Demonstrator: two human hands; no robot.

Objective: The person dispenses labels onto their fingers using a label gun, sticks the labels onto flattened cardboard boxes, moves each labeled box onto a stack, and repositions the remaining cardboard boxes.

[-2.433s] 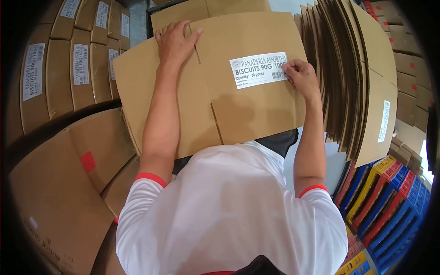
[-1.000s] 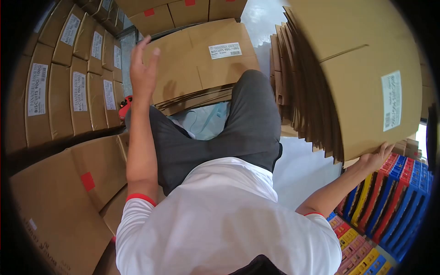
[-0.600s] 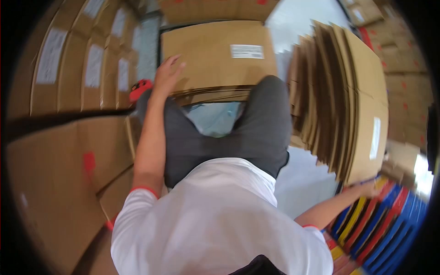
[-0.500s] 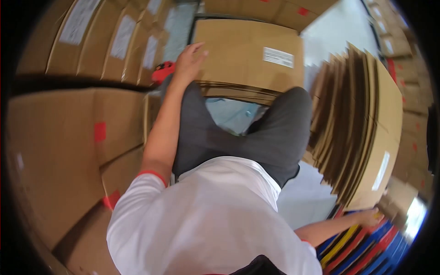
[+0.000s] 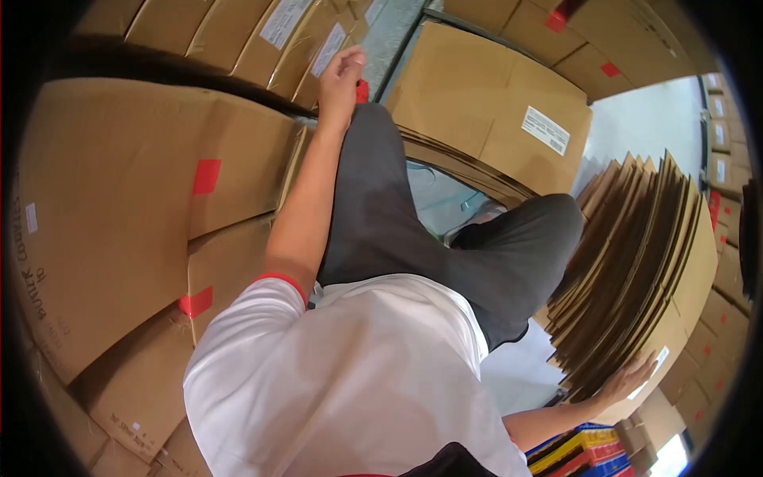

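Note:
My left hand is raised above my left knee, its fingers loosely bent and partly apart, holding nothing. Just past its wrist a small red object shows in part. To its right lies a stack of flat cardboard with a white label. At the right, a row of flattened cartons leans on edge like a fan. My right hand rests with outstretched fingers on the outermost sheet, touching it beside a white label partly covered by the fingers.
Large taped cartons stand close on my left, with labelled boxes behind them. More boxes line the back. Blue, yellow and red plastic pieces are stacked below my right arm. Grey floor shows at the back right.
My view has swung, so the surroundings sit differently. My right hand has moved from the coloured plastic stack onto the leaning cartons. My left hand has shifted away from the flat cardboard stack.

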